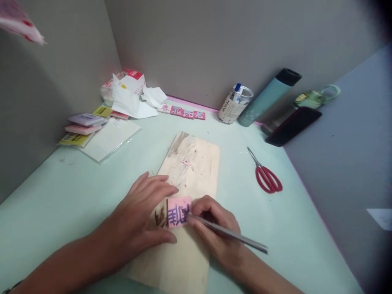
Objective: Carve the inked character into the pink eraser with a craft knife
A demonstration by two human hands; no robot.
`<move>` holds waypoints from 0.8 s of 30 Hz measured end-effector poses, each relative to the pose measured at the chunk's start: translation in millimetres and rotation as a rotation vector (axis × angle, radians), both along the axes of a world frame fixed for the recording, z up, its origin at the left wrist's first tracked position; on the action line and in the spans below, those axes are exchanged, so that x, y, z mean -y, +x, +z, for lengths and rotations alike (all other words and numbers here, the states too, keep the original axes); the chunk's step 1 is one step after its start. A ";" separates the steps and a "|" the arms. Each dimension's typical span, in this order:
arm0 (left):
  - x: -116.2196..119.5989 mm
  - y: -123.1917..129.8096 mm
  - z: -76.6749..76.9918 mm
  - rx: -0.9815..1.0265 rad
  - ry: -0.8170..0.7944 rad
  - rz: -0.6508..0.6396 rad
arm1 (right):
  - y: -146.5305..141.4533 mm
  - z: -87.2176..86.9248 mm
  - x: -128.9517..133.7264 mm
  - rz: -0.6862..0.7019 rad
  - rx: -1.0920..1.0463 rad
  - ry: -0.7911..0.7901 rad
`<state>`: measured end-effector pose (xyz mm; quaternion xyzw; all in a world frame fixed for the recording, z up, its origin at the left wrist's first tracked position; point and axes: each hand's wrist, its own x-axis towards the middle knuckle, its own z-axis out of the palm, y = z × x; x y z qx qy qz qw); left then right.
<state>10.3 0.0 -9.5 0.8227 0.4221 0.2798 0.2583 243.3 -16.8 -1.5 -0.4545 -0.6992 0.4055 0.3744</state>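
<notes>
A pink rubber block (179, 212) with a purple-blue drawn character lies on a pale wooden board (196, 253). My right hand (217, 224) pinches a slim silver carving knife (232, 234) like a pen. Its tip is at the block's right edge, by the drawn strokes; the blade's shape is hidden. My left hand (147, 212) arches over the board on the block's left side. Its fingers and thumb are spread, above and below the block, with no grip on anything that I can see. A dark brown stain marks the board between that hand and the block.
Red-handled scissors (268, 179) lie to the right. Behind them stand a pen can (235, 104), a teal bottle (266, 98) and a leaning phone (293, 126). Carved pink character blocks (188, 112), crumpled tissue (125, 100) and packaged blocks (87, 120) sit along the back left.
</notes>
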 end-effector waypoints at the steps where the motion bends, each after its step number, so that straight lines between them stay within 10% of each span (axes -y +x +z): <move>1: 1.3 1.2 -1.4 -0.017 -0.003 -0.017 | -0.2 0.4 -0.3 -0.015 -0.010 -0.022; 24: 9.3 15.3 -1.8 -0.066 0.044 0.053 | -6.1 -8.0 10.7 -0.033 0.005 0.033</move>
